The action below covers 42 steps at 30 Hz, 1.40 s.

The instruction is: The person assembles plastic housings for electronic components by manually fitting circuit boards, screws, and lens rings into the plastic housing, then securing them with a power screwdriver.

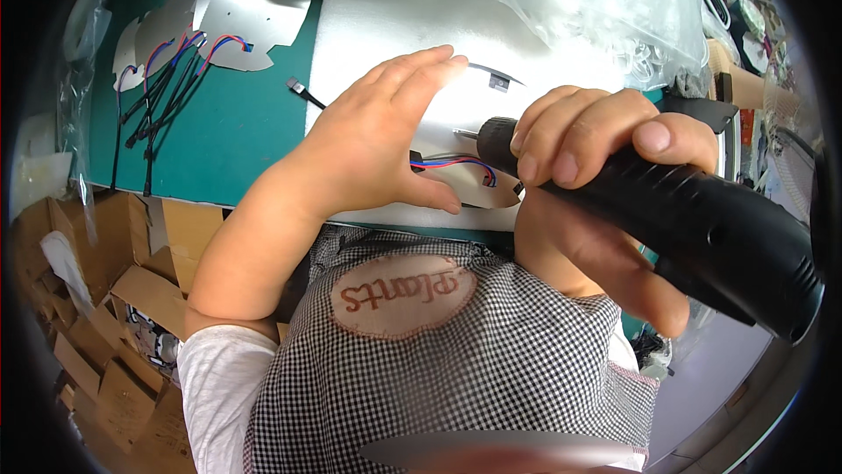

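Observation:
My right hand (583,145) is wrapped round a black electric screwdriver (728,224). Its thin metal bit (465,133) points left, above a shiny silver plate (474,104) lying on a white foam sheet (377,5). My left hand (373,128) is spread over the left part of that plate, fingers at the far edge and thumb at the near one; whether it presses on the plate I cannot tell. Between thumb and bit, red, blue and black wires (452,161) run across the plate. A black cable with a connector (301,88) sticks out left of my left hand.
More silver plates (254,14) with wires and black cables (167,97) lie on the green mat (228,145) at left. A clear plastic bag (605,14) sits at the far right. Cardboard boxes (123,386) stand below the table's left edge.

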Each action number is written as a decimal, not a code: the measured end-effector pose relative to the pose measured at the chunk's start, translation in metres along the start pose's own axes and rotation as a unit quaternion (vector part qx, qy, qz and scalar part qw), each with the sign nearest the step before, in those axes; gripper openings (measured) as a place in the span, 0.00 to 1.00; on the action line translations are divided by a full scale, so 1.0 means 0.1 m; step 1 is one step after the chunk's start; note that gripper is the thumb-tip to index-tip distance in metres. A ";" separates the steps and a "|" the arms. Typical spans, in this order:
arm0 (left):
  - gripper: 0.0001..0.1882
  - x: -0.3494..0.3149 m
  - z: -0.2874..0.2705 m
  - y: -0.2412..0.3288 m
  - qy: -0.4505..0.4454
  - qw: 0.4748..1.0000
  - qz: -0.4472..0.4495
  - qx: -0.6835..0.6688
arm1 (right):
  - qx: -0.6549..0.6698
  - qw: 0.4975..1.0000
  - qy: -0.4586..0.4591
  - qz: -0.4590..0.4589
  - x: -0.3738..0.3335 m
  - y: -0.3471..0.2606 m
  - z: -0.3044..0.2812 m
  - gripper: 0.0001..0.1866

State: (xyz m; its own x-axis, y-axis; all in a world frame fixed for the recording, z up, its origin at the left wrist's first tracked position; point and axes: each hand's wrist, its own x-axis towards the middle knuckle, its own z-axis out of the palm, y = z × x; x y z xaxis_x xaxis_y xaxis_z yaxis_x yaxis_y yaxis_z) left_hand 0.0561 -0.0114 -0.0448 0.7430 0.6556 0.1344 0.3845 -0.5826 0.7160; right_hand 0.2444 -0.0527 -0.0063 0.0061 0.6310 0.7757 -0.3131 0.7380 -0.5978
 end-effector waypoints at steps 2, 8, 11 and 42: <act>0.55 -0.01 0.00 -0.01 -0.001 1.000 0.003 -0.017 | -0.014 0.999 -0.032 0.010 0.04 0.01 0.02 0.51; 0.57 -0.02 -0.03 0.01 0.003 0.999 0.010 -0.038 | -0.087 0.973 -0.117 0.180 0.20 -0.27 -0.01 0.51; 0.57 -0.04 -0.03 0.02 -0.004 0.999 -0.001 -0.039 | -0.028 0.989 -0.094 0.113 0.21 -0.08 0.06 0.50; 0.31 -0.09 -0.09 0.08 0.153 0.985 0.069 -0.040 | 0.064 0.983 0.161 0.065 0.06 -0.40 -0.10 0.41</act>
State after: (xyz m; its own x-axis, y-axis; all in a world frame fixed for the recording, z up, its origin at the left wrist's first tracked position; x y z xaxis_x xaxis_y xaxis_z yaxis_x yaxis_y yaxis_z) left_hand 0.0477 -0.0178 -0.0344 0.5812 0.6933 0.4260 0.2372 -0.6451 0.7263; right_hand 0.2665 -0.0765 0.0203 0.2513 0.7763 0.5781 -0.4481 0.6227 -0.6414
